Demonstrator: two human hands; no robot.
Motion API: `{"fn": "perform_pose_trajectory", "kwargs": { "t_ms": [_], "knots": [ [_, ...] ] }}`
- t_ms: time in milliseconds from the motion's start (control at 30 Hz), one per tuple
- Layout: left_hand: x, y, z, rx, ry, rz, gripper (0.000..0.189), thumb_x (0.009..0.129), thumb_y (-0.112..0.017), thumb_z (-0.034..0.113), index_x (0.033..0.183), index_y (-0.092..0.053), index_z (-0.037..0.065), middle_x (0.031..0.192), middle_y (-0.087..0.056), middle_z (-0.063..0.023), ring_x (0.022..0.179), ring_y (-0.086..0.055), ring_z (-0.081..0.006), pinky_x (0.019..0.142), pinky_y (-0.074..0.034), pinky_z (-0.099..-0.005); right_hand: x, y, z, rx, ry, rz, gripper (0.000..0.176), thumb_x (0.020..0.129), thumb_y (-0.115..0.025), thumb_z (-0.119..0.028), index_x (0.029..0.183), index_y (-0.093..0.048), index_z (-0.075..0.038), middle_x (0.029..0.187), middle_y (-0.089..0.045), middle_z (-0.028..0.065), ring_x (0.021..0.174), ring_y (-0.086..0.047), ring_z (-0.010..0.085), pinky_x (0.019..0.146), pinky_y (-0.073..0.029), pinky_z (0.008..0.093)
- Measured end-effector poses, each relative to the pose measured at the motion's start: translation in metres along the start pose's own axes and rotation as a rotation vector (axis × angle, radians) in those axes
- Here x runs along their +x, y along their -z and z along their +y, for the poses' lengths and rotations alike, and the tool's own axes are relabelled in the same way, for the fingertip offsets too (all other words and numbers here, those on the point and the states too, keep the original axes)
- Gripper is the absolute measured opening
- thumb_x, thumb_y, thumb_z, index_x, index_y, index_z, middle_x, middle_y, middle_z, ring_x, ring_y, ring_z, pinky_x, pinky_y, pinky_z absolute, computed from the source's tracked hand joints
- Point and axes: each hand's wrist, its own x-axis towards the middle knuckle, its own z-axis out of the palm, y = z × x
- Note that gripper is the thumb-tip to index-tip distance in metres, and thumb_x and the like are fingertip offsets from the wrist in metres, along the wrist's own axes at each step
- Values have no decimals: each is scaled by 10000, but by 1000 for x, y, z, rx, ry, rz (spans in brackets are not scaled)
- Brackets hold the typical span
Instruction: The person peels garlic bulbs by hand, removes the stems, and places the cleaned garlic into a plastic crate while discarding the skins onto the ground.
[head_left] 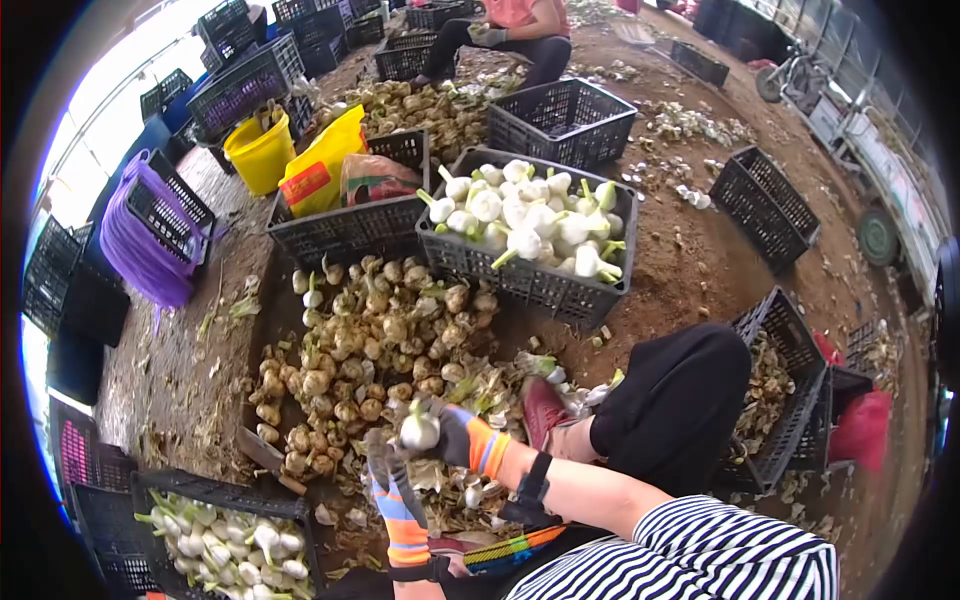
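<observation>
A pale, cleaned garlic bulb point(420, 432) with a short green stem is between my gloved hands, above the pile. My right hand point(457, 436), in a grey and orange glove, is closed around its right and far side. My left hand point(390, 482), in a matching glove, comes up from below with its fingers closed against the bulb's lower left. Glove and bulb partly hide the fingertips. Beyond my hands lies a heap of brownish, unpeeled garlic bulbs point(345, 365). Loose skins point(490, 395) lie about my shoe.
A black crate point(520, 282) heaped with white garlic stands ahead; another garlic-filled crate point(225, 485) is at lower left. A wooden-handled tool point(272, 460) lies left of the heap. A skin-filled crate point(780, 400) tilts at right. A yellow bucket point(260, 152) and a seated person point(510, 35) are farther back.
</observation>
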Motion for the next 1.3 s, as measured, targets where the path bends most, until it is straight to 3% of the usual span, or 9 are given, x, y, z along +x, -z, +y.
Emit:
{"fn": "perform_pose_trajectory", "kwargs": {
  "t_ms": [133,300,367,467,567,767,900,1033,1300],
  "knots": [
    [4,17,1,-54,67,123,545,950,-500,338,1401,-334,81,1338,-438,-133,1124,-509,-241,963,-412,-384,27,44,-115,-266,560,145,282,875,-529,-268,1091,-519,-89,940,-615,86,894,-604,261,751,-519,492],
    [5,13,12,-59,89,252,537,950,-526,288,1394,-334,55,1311,-471,-110,1109,-528,-202,941,-442,-326,-24,-43,-186,-8,917,103,397,906,-532,-426,1007,-559,-43,894,-616,103,850,-609,248,750,-541,390],
    [7,9,14,-47,126,269,509,951,-528,226,1390,-340,51,1299,-478,-106,1100,-534,-206,930,-453,-322,76,131,-228,-604,750,47,225,845,-644,-247,952,-621,-51,779,-648,98,768,-639,223,672,-519,323],
    [8,8,7,-65,150,256,522,935,-550,206,1389,-341,56,1314,-460,-116,1076,-548,-213,896,-466,-316,69,38,-150,-1931,168,1021,546,751,-676,-278,1271,-546,-178,1194,-579,203,1121,-559,313,953,-442,346],
    [7,6,15,-11,209,240,545,924,-573,232,1389,-342,66,1335,-430,-126,1067,-550,-219,868,-478,-324,114,71,-141,-1896,5,1113,630,743,-639,-269,1344,-455,-222,1357,-449,182,1232,-459,318,1017,-393,369],
    [10,13,1,-157,305,224,553,911,-582,295,1367,-353,83,1258,-474,-99,1050,-557,-201,862,-488,-332,82,44,-68,-907,521,265,563,706,-727,-76,1233,-531,-54,1112,-626,85,1033,-588,168,879,-465,277],
    [16,19,9,-537,261,-7,627,921,-518,440,1408,-312,105,1302,-464,-91,1079,-549,-211,885,-487,-350,31,-39,5,-768,257,-253,566,715,-757,-70,1225,-519,-19,1150,-602,53,1059,-561,134,918,-452,296],
    [12,25,41,-491,74,159,612,843,-683,165,1363,-381,52,1253,-511,-104,1067,-552,-203,931,-466,-317,18,-81,16,-625,287,-276,598,716,-768,-102,1232,-482,-6,1250,-525,60,1180,-478,153,943,-436,297],
    [5,39,30,487,-485,252,628,673,-694,-127,1237,-464,24,1193,-534,-91,1063,-543,-189,883,-505,-321,10,-110,46,-1053,471,-35,244,734,-770,-71,931,-630,-29,865,-662,31,741,-584,81,659,-495,249]
  ]
}}
